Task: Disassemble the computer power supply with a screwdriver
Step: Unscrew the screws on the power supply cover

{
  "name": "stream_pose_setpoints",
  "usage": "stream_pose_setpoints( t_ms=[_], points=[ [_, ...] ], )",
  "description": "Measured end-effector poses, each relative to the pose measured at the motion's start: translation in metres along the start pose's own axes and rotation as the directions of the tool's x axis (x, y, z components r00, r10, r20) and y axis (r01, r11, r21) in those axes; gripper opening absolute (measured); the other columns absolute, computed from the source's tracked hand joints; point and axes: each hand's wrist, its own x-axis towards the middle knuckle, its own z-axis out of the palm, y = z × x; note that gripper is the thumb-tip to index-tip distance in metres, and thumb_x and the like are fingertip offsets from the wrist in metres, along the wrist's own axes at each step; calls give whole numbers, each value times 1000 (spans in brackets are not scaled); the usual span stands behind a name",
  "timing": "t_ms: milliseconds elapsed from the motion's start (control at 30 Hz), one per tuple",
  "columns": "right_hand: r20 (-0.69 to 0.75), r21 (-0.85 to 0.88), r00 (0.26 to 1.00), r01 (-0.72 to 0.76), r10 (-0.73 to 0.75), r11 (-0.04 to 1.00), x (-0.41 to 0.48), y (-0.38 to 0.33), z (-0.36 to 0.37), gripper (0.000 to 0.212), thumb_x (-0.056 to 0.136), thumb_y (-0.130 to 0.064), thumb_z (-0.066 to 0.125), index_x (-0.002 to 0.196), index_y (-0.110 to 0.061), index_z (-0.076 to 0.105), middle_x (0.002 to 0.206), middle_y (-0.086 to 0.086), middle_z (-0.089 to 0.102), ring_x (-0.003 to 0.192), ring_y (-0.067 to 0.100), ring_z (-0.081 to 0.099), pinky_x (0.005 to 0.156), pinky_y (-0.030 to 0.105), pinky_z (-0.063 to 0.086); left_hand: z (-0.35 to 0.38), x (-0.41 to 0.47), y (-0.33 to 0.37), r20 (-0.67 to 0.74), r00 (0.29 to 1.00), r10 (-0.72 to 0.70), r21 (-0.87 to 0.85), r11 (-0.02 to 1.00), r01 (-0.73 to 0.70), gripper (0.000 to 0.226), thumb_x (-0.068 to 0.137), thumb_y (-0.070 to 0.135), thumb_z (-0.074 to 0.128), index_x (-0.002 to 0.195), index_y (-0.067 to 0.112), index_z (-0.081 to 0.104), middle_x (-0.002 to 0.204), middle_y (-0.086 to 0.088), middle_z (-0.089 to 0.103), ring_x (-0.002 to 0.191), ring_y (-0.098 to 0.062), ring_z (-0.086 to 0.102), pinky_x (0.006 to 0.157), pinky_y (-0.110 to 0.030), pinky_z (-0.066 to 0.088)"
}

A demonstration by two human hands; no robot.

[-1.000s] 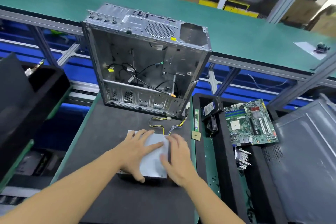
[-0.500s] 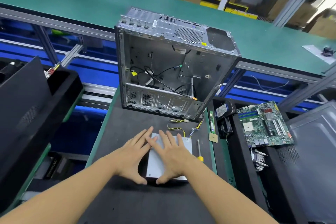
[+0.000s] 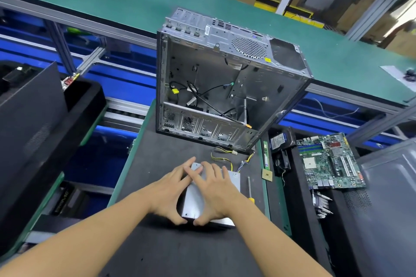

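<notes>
Hands close in over the PSU; screwdriver lies untouched

The PSU (image 3: 193, 203) lies flat on the near side of the case (image 3: 225, 69), apart from it, with its wires (image 3: 221, 157) trailing toward the case's front edge. A second ago the left hand (image 3: 168, 193) and right hand (image 3: 218, 193) lay side by side on its lid. Now they have drawn together: fingertips cross at the edge facing the case and thumbs almost meet at the opposite edge. Both hands are flat with straight, spread fingers, pressing on the lid and clasping nothing. The screwdriver (image 3: 249, 188), hidden a second ago, now shows on the near side of the case's right corner, with no hand on it. I judge this is squaring or steadying the box, and no screw work has begun.
</notes>
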Motion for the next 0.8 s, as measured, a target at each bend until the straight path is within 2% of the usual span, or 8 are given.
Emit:
stream_pose_setpoints(
  t_ms=[133, 267, 300, 400, 467, 533, 633, 800],
  points=[
    [-13, 146, 998, -55, 58, 988, 2, 5, -11, 139, 52, -70, 77, 147, -49, -23, 156, 10, 5, 146, 32, 2, 118, 55, 9, 4, -15, -14, 16, 979, -206, -190, 960, 205, 145, 51, 72, 79, 143, 50, -31, 152, 30, -30, 144, 9, -13, 116, -23, 13],
    [8, 469, 988, -142, 156, 872, 13, 15, -33, 135, 48, -71, 78, 143, -59, -17, 151, -5, 13, 141, 24, 13, 114, 50, 24, -3, -16, -22, 169, 908, -383, -571, 713, 407, 141, 53, 62, 85, 151, 46, -16, 157, 23, 3, 143, 5, 8, 115, -23, 19],
    [19, 554, 984, -156, 175, 818, 15, 18, -37, 132, 49, -70, 79, 143, -61, -13, 151, -7, 15, 142, 22, 14, 113, 50, 26, -7, -14, -22, 182, 908, -378, -679, 619, 394, 139, 53, 60, 86, 154, 44, -8, 160, 16, 10, 145, -1, 16, 117, -26, 22],
    [46, 786, 974, -172, 221, 593, 16, 31, -41, 122, 52, -67, 84, 145, -60, 5, 159, -10, 15, 147, 16, 14, 116, 48, 26, -18, -10, -13, 189, 903, -386, -946, 176, 274, 140, 41, 60, 93, 156, 35, 16, 153, 1, 40, 137, -16, 42, 118, -36, 28],
    [72, 899, 969, -165, 234, 406, 14, 34, -38, 120, 51, -69, 84, 148, -53, 15, 162, -8, 18, 148, 14, 18, 118, 46, 25, -21, -5, -5, 203, 901, -383, -972, 29, 232, 130, 41, 61, 92, 152, 35, 29, 143, 0, 54, 132, -22, 49, 117, -44, 30],
    [110, 954, 958, -176, 263, 241, 14, 30, -32, 120, 49, -71, 83, 150, -47, 22, 159, -1, 29, 145, 20, 30, 117, 51, 27, -22, 1, 5, 220, 914, -340, -973, -16, 228, 112, 47, 66, 88, 144, 30, 44, 133, -2, 64, 125, -25, 57, 112, -49, 36],
    [182, 977, 938, -207, 294, 56, 14, 24, -22, 105, 57, -65, 82, 146, -43, 30, 144, 2, 50, 124, 20, 55, 108, 51, 39, -24, 5, 12, 241, 926, -290, -970, -82, 227, 101, 51, 63, 88, 136, 21, 53, 128, -10, 66, 117, -25, 64, 97, -41, 47],
    [222, 974, 925, -223, 307, -31, 11, 18, -10, 91, 71, -50, 76, 148, -38, 29, 130, 1, 62, 114, 16, 62, 87, 37, 45, -18, 6, 9, 233, 922, -309, -972, -54, 228, 105, 48, 64, 87, 136, 18, 52, 124, -14, 68, 113, -27, 66, 93, -40, 47]
  ],
)
